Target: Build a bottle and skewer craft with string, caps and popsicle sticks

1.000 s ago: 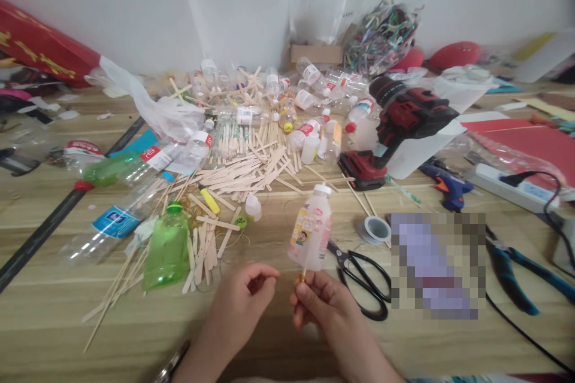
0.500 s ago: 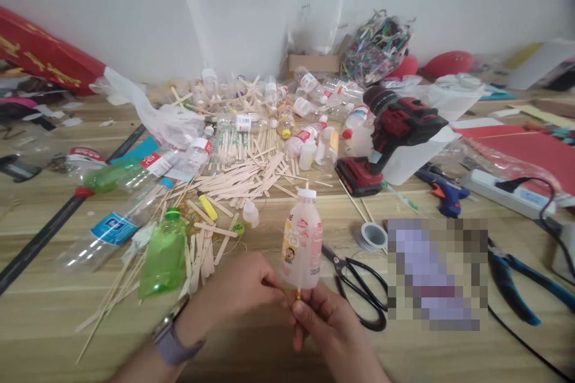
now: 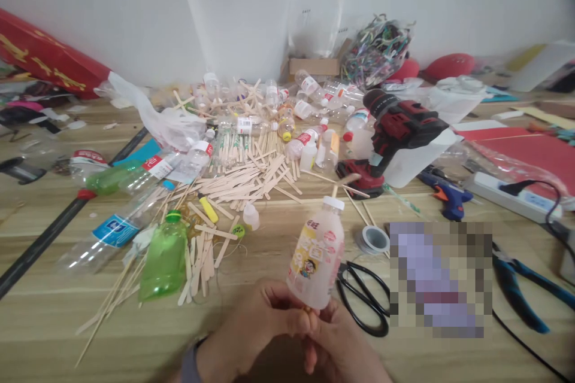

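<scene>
A small plastic drink bottle (image 3: 315,257) with a white cap and a pink-and-yellow label stands between my hands, tilted to the right. From its cap rises a thin wooden stick with a small flat wooden piece (image 3: 348,179) at the top. My right hand (image 3: 339,335) is closed at the bottle's base, holding it up. Against its underside my left hand (image 3: 269,317) is closed too, thumb pressed beside the right fingers. Something small and orange shows at the pinch, mostly hidden by the fingers. Black-handled scissors (image 3: 365,299) lie just right of the bottle.
A green cut bottle (image 3: 164,260) and loose craft sticks (image 3: 204,260) lie to the left. Behind are a pile of bottles, a red cordless drill (image 3: 395,131) and a wire spool (image 3: 374,239). At right are a glue gun (image 3: 449,197), pliers (image 3: 516,287) and a power strip (image 3: 510,194).
The bottle has moved slightly right and tipped from upright to a rightward tilt. My left hand has turned and come in under its base. The flat wooden piece on top now shows clearly.
</scene>
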The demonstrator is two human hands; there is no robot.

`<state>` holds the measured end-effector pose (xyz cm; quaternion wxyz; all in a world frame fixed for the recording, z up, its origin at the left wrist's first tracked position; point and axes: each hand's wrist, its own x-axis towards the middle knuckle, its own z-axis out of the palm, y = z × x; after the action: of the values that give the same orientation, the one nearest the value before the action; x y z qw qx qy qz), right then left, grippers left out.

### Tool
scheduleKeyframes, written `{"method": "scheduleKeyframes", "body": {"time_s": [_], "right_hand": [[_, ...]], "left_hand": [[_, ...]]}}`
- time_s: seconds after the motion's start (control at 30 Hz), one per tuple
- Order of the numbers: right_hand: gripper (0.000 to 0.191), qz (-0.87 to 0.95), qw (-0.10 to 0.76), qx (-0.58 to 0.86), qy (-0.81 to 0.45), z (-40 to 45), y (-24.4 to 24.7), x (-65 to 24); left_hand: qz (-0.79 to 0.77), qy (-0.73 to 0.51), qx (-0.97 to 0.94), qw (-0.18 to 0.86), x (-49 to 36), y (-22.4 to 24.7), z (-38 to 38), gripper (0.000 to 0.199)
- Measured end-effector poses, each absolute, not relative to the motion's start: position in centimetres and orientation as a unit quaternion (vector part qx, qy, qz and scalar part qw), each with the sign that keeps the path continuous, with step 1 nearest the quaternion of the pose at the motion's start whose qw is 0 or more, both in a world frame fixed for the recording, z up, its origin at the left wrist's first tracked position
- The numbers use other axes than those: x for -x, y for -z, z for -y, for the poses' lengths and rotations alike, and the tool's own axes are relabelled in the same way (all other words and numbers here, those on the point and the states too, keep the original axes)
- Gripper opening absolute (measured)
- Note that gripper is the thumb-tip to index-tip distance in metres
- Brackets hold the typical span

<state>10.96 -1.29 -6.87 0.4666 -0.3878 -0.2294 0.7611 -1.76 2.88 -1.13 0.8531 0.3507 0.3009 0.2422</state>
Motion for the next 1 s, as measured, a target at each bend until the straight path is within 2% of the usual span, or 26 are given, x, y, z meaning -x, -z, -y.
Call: {"method": "scheduleKeyframes", "body": {"time_s": [0.1, 0.2, 0.43, 0.57, 0.83, 1.0], "right_hand": [[0.051, 0.245, 0.482, 0.381, -0.75, 1.3, 6.0, -11.3], [0.046, 0.261, 0.465, 0.432, -0.727, 1.2, 4.7, -12.1], [0.056, 0.283, 0.377, 0.53, -0.705, 1.0, 3.4, -13.4], [0.049, 0.23, 0.428, 0.502, -0.715, 1.4, 3.4, -13.3], [0.039, 0.188, 0.542, 0.381, -0.725, 2.5, 5.6, -13.1], [0.029, 0.071, 0.528, 0.338, -0.776, 2.4, 5.0, -13.6]], "left_hand": [[-0.299, -0.265, -0.299, 0.867, 1.4, 1.9, -2.5, 0.041], [-0.347, -0.233, -0.27, 0.868, 1.5, 2.4, -2.5, 0.039], [-0.405, -0.209, -0.208, 0.866, 1.8, 2.3, -2.3, 0.049], [-0.387, -0.209, -0.227, 0.869, 1.7, 2.2, -2.1, 0.046], [-0.451, -0.263, -0.318, 0.791, 1.1, 2.7, -1.6, 0.052], [-0.447, -0.261, -0.288, 0.806, 1.1, 2.7, -1.4, 0.051]]}}
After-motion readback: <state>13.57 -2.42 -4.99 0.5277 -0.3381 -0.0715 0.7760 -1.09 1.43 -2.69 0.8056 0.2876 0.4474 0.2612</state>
